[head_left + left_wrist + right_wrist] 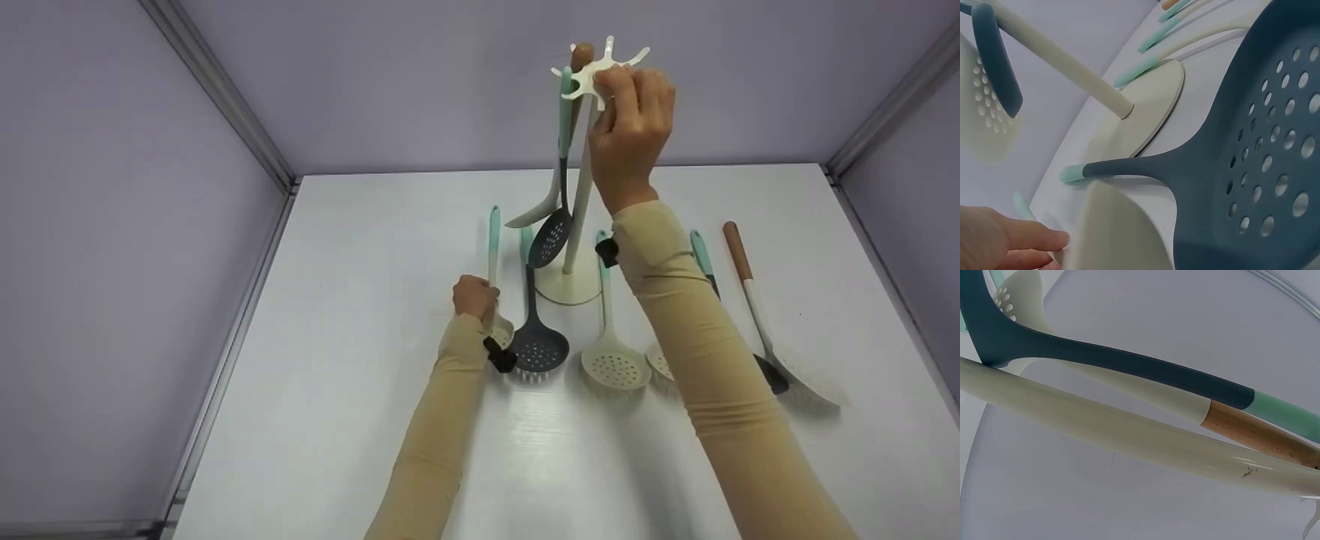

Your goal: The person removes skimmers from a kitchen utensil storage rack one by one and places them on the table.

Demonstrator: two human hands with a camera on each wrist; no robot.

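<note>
Lying nearest: four utensil heads in a row on the white desk [315, 420], counted left to right as a cream ladle, a dark skimmer, a cream skimmer and a second cream perforated head half hidden by the right sleeve.
Left hand: the left hand [475, 297] has its fingers [1027, 241] curled round the cream ladle [495, 279] low on its handle, just above the bowl; the mint-tipped handle points away from the person.
Dark skimmer: the dark skimmer [535, 339] lies just beside the ladle, flat on the desk, its holed head toward the person.
Cream skimmer: the cream skimmer [613, 360] lies to the right of the stand base, handle mint at the far end.
Far right: two more utensils, a dark one with a mint handle [702, 255] and a cream turner with a wooden handle [757, 315], lie side by side near the desk's right edge.
Count on desk: six utensils.
Stand: the cream stand [576, 225] is upright past the row, its round base on the desk.
Hanging: two utensils, a dark slotted spoon [555, 229] and a cream wooden-handled one [1145, 391], hang on the stand's left side.
Right hand: the right hand [628, 127] grips the stand's hooked top [600, 71], fingers closed round it.
</note>
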